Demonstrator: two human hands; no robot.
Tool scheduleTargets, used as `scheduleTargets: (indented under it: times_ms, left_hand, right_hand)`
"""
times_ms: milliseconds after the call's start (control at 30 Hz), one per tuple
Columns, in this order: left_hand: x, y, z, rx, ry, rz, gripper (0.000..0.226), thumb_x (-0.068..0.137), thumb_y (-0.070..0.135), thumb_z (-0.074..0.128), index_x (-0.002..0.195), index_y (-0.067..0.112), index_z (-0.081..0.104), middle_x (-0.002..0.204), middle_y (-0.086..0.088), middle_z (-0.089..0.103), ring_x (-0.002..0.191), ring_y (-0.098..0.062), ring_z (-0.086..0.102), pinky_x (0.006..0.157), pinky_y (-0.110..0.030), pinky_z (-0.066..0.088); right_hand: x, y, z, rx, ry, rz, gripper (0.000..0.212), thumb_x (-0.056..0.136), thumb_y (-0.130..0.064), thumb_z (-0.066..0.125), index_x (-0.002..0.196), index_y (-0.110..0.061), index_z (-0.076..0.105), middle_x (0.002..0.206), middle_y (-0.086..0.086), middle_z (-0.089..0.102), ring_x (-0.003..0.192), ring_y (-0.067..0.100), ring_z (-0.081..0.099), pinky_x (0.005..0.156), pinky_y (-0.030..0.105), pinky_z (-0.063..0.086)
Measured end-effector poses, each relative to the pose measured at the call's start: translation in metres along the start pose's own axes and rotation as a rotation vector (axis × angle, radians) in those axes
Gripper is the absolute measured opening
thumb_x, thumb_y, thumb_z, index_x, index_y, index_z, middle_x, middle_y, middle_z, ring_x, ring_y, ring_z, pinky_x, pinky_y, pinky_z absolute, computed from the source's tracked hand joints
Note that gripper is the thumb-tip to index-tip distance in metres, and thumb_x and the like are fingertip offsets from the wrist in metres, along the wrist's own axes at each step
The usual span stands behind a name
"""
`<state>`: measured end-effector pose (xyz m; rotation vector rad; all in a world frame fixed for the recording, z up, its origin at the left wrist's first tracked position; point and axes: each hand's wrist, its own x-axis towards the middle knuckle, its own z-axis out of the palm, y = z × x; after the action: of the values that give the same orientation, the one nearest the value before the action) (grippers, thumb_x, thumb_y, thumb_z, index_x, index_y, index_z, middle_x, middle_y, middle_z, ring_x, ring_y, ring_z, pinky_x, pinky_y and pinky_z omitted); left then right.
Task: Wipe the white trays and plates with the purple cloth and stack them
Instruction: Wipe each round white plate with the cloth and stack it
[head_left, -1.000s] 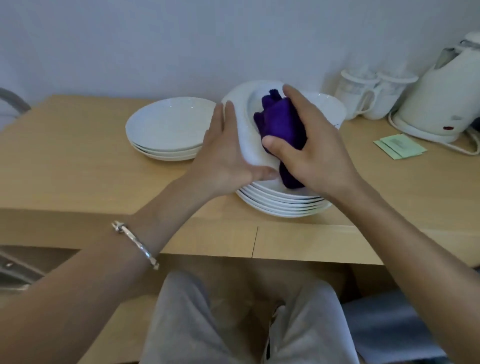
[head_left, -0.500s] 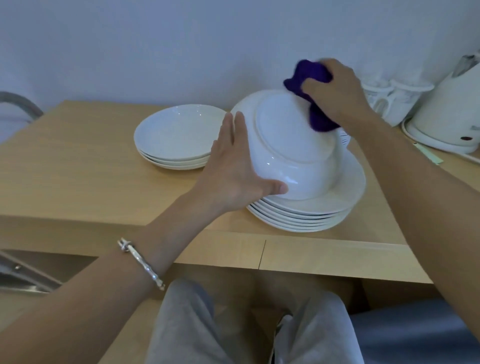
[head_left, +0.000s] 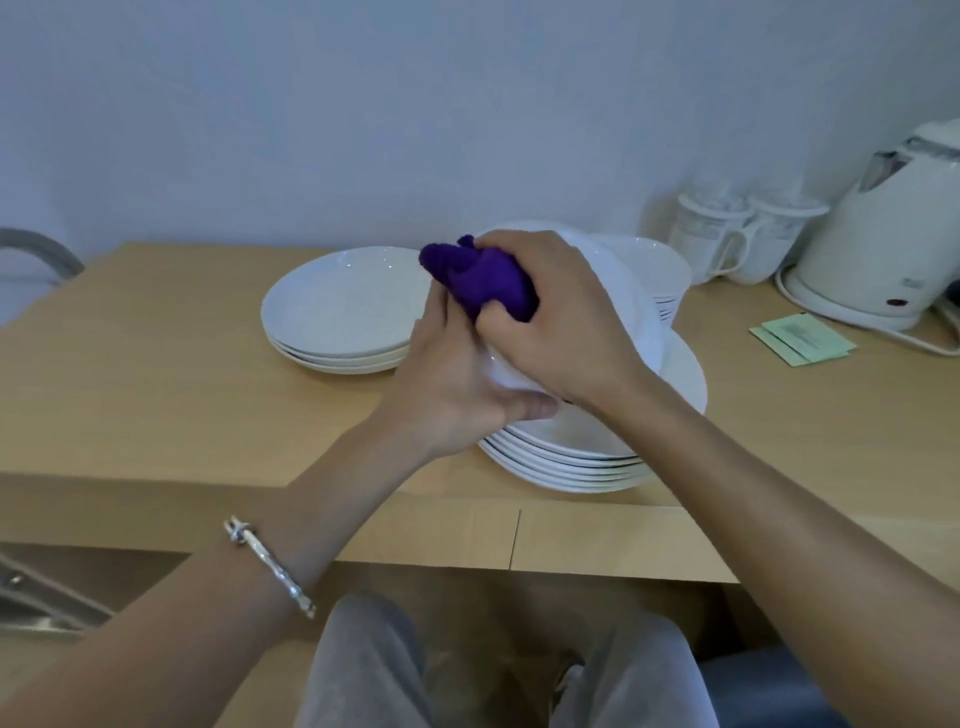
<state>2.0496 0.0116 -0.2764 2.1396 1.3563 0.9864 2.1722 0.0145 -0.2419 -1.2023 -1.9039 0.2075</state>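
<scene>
- Plates in a low pile, the left stack (head_left: 337, 312), sit on the table (head_left: 156, 395) at about 9 o'clock from the hands and apart from them.
- Next comes the left hand (head_left: 452, 379), reaching in from 7 o'clock with the forearm slanting up and a silver bracelet (head_left: 270, 566) on the wrist. Its fingers stand straight against the side of the held plate (head_left: 628, 312) and its thumb hooks across that plate's near rim, so it grips the plate.
- At 12 o'clock of that hand the purple cloth (head_left: 483, 280) is bunched and pressed to the held plate's upper left part.
- From 5 o'clock the right hand (head_left: 556, 322) comes in, knuckles up, fingers curled tight round the cloth.
- Tilted on edge, the held plate stands over the near stack (head_left: 571, 462), at 6 o'clock of it; contact cannot be told.
- At 2 o'clock a far stack (head_left: 662, 265) shows behind.
- Toward 3 o'clock stand two mugs (head_left: 717, 244), green packets (head_left: 800, 338) and a white kettle (head_left: 883, 249).
</scene>
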Motion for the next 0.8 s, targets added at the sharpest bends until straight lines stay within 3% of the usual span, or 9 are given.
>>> scheduleTargets:
  times_ms: [100,167,400,500,567,667,733,800]
  left_hand:
    - [0.000,-0.001,0.000,0.063,-0.035,-0.067,0.130,0.039,0.066,0.073,0.145,0.020,0.014,0.145,0.005,0.018,0.136,-0.018,0.025,0.111,-0.037,0.032]
    - [0.000,0.000,-0.002,0.091,-0.051,-0.099,0.125,0.038,0.067,0.070,0.139,0.016,0.017,0.142,0.004,0.019,0.132,-0.028,0.028,0.105,-0.046,0.037]
    - [0.002,-0.001,-0.001,0.099,-0.072,-0.091,0.127,0.046,0.057,0.080,0.142,0.012,0.012,0.149,0.001,0.010,0.140,-0.027,0.015,0.109,-0.047,0.032]
    - [0.001,0.001,-0.005,0.014,-0.085,-0.085,0.126,0.041,0.065,0.072,0.140,0.009,0.017,0.147,0.000,0.015,0.138,-0.017,0.015,0.110,-0.036,0.030]
    - [0.000,0.005,-0.010,-0.113,-0.034,-0.128,0.101,0.057,0.065,0.070,0.133,0.014,0.027,0.142,0.003,0.024,0.130,-0.005,0.024,0.106,-0.026,0.029]
    - [0.012,0.007,-0.020,-0.360,0.047,-0.374,0.077,0.089,0.058,0.051,0.145,0.012,0.027,0.144,0.006,0.035,0.130,-0.008,0.035,0.107,-0.029,0.030]
    - [0.024,0.007,-0.025,-0.500,0.041,-0.497,0.055,0.094,0.055,0.045,0.125,0.011,0.052,0.129,0.005,0.055,0.116,-0.013,0.051,0.100,-0.030,0.039]
    - [0.034,0.007,-0.025,-0.634,0.100,-0.564,0.037,0.096,0.046,0.048,0.106,0.013,0.062,0.114,-0.001,0.066,0.109,-0.019,0.060,0.102,-0.036,0.044]
  right_hand:
    - [0.034,0.014,0.003,-0.008,0.036,0.080,0.043,0.070,-0.034,0.050,0.112,-0.029,0.059,0.108,-0.006,0.061,0.101,0.016,0.053,0.086,0.033,0.046]
    - [0.045,0.026,-0.002,-0.032,0.057,0.153,0.043,0.071,-0.035,0.053,0.114,-0.032,0.058,0.113,-0.005,0.060,0.104,0.017,0.054,0.088,0.038,0.048]
    - [0.003,0.040,-0.028,-0.201,0.155,0.272,0.044,0.074,-0.030,0.053,0.117,-0.022,0.058,0.113,0.005,0.057,0.107,0.029,0.050,0.089,0.037,0.042]
    - [-0.027,0.035,-0.033,-0.228,0.143,0.262,0.048,0.072,-0.031,0.052,0.118,-0.022,0.058,0.118,0.001,0.057,0.110,0.027,0.047,0.091,0.036,0.040]
    - [-0.034,0.032,-0.035,-0.233,0.112,0.269,0.044,0.075,-0.027,0.057,0.119,-0.024,0.058,0.118,0.000,0.055,0.109,0.025,0.047,0.089,0.032,0.040]
    - [-0.036,0.027,-0.039,-0.227,0.083,0.291,0.040,0.076,-0.023,0.060,0.116,-0.025,0.058,0.114,-0.002,0.056,0.104,0.021,0.049,0.084,0.031,0.040]
    - [-0.039,0.021,-0.041,-0.190,0.077,0.292,0.037,0.074,-0.022,0.061,0.111,-0.026,0.059,0.109,-0.003,0.057,0.100,0.019,0.051,0.083,0.033,0.043]
    - [-0.043,0.014,-0.044,-0.124,0.067,0.296,0.036,0.074,-0.019,0.062,0.109,-0.027,0.060,0.107,-0.005,0.057,0.098,0.015,0.052,0.083,0.033,0.045]
